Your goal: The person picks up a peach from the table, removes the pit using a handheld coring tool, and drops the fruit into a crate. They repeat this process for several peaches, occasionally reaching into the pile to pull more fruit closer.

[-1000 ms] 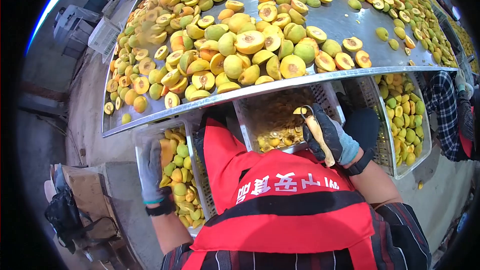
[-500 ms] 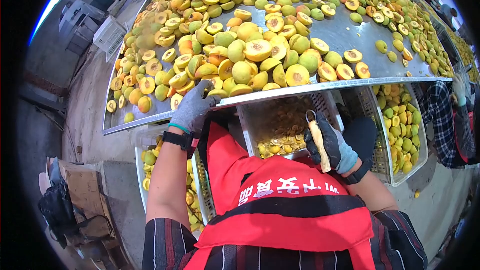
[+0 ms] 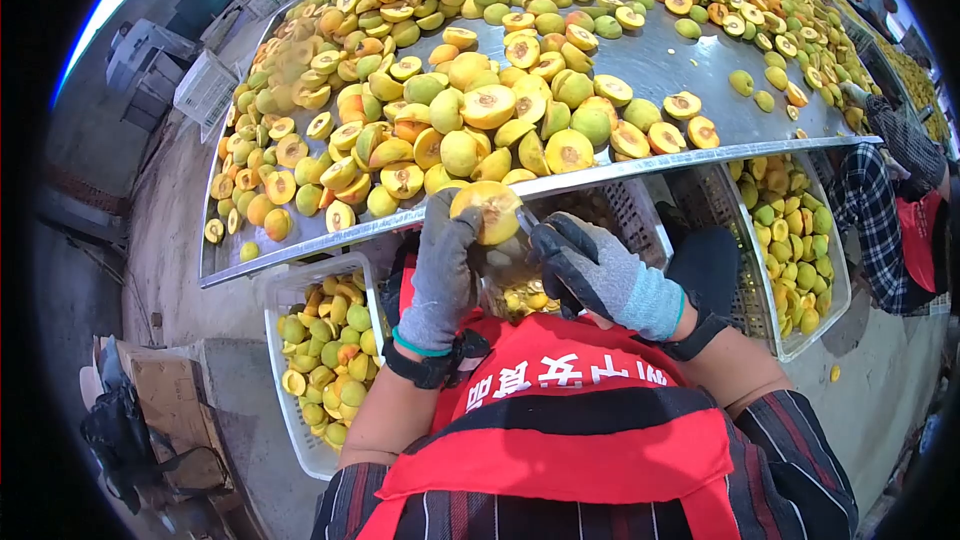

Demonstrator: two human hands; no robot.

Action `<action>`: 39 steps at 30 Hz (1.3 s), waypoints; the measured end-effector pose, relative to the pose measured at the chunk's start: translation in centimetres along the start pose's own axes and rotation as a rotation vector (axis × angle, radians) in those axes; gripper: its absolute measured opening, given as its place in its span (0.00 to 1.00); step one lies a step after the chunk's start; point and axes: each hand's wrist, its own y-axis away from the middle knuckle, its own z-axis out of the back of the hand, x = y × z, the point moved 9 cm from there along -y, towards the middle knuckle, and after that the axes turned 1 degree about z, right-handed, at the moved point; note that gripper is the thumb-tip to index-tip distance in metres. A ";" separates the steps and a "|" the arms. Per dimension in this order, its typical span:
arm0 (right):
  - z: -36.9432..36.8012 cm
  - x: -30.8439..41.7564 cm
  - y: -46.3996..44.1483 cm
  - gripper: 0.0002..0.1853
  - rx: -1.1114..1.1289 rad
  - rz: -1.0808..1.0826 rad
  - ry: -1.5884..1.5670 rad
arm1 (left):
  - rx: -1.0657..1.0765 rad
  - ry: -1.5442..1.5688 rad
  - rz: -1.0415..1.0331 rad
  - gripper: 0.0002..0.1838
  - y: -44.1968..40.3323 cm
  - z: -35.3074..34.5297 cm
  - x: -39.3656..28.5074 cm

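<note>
The left hand (image 3: 445,265) is holding a yellow fruit (image 3: 487,212) in its fingers at the near edge of the metal desk (image 3: 680,70). The right hand (image 3: 605,275) is curling its fingers just beside it — what they are gripping, I cannot tell. More fruit is filling a crate (image 3: 318,458) below left.
</note>
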 end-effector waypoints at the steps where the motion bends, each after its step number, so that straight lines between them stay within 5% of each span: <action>1: 0.0 -0.3 0.2 0.14 -0.021 -0.034 -0.011 | -0.030 -0.030 -0.041 0.18 0.2 -0.1 0.0; 8: 0.3 -1.6 0.4 0.19 -0.202 -0.080 0.232 | 0.089 -0.036 -0.002 0.23 1.2 -2.4 0.7; 12: -0.4 -2.6 0.4 0.19 -0.202 -0.106 0.180 | 0.094 -0.500 -0.281 0.23 1.3 -2.0 -0.8; 15: -1.0 -0.3 0.4 0.13 -0.175 0.110 0.247 | 0.054 -0.710 -0.467 0.23 1.8 -2.6 -1.6; 17: -3.3 -3.4 0.8 0.11 -0.010 -0.397 -0.443 | 0.027 -0.769 -0.555 0.23 2.2 -2.9 -2.2; 18: -3.9 -4.9 0.6 0.11 -0.012 -0.399 -0.445 | 0.061 -0.815 -0.592 0.20 2.4 -3.4 -2.6; 20: -2.9 -0.5 1.4 0.11 -0.388 0.538 0.552 | 0.096 -0.860 -0.623 0.17 2.6 -3.7 -3.1; 21: -1.8 -0.9 0.6 0.13 -0.215 0.114 0.247 | 0.135 -0.879 -0.584 0.17 2.4 -3.7 -2.9; 22: -1.8 -0.6 0.7 0.13 -0.216 0.109 0.244 | 0.175 -0.898 -0.544 0.17 2.3 -3.8 -2.5; 24: -3.9 -3.5 0.6 0.15 -0.007 -0.231 -0.302 | 0.167 -0.861 -0.537 0.18 2.0 -3.2 -1.9; 27: -5.5 -4.1 1.2 0.17 0.195 -0.366 -0.545 | 0.157 -0.783 -0.530 0.20 1.9 -2.7 -1.7; 34: -4.8 -3.8 1.2 0.17 0.137 -0.404 -0.460 | 0.141 -0.785 -0.426 0.20 1.2 -2.7 -1.0; 39: -6.2 -2.9 1.8 0.21 0.275 -0.441 -1.038 | 0.139 -0.623 -0.380 0.19 1.0 -2.7 -0.8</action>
